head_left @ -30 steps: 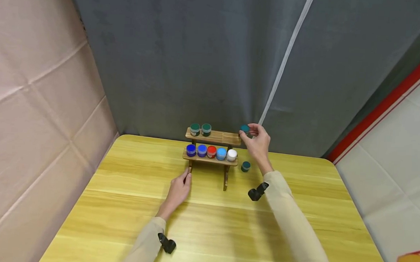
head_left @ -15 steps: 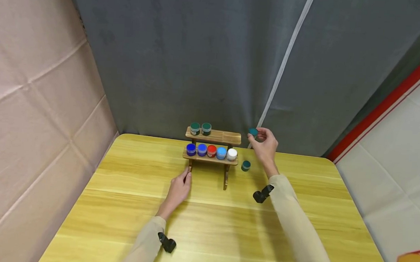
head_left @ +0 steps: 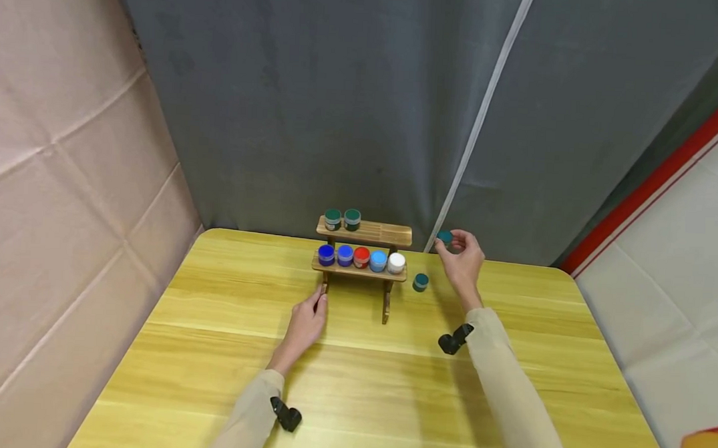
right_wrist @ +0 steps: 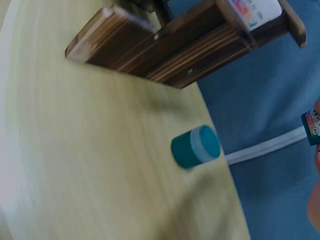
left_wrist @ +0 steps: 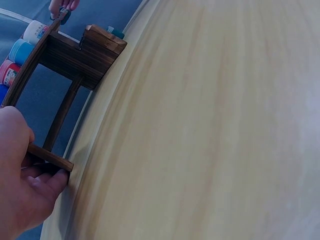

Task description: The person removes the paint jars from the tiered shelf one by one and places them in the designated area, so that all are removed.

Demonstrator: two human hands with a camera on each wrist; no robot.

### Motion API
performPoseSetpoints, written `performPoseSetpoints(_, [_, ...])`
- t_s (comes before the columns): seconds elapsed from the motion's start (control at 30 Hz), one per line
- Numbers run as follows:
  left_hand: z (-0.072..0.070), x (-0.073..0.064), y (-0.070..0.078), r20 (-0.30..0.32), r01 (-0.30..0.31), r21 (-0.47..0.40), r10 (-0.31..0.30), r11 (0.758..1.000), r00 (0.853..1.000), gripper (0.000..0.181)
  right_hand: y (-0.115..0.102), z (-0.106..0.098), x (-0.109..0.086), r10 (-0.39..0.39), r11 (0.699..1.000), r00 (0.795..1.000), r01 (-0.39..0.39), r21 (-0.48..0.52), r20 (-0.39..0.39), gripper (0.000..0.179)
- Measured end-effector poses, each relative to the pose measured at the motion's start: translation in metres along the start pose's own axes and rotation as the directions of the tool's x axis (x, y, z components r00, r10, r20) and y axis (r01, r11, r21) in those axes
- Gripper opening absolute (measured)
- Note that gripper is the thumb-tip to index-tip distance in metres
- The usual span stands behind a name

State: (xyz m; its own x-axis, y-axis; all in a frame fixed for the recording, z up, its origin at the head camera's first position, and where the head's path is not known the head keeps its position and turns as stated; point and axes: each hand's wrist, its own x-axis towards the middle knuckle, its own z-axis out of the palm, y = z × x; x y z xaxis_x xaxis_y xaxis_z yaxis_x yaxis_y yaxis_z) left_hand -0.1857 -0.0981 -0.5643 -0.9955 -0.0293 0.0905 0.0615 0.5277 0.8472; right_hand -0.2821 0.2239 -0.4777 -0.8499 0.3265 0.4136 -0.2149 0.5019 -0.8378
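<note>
We should hold level the lifted teal-lidded paint jar (head_left: pixel 444 237) that our right hand (head_left: pixel 464 261) pinches, right of the two-tier wooden rack (head_left: pixel 394 235), without tugging the rack's leg (left_wrist: pixel 55 159) our left hand (head_left: pixel 306 322) grips.

We hold both beige-sleeved arms (head_left: pixel 511 391) forward, our bare left grip (head_left: pixel 306 322) curled, nearer on the left, our bare right grip (head_left: pixel 463 263) pinching, farther right.
</note>
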Motion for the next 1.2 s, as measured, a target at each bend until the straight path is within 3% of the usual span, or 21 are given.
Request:
performPoseSetpoints(0.63, [0.000,-0.001,-0.001,0.017,0.024,-0.014,-0.024,1.000,1.000,0.050,0.032,-0.004,-0.022,0.091,0.996,0.996,-0.091,-0.018,-0.010,0.038])
performPoseSetpoints(1.2, [0.001,0.001,-0.002,0.020,0.003,-0.004,-0.003,1.000,1.000,0.050,0.062,0.004,-0.046,0.178,0.984,0.984,-0.178,-0.021,0.003,0.039])
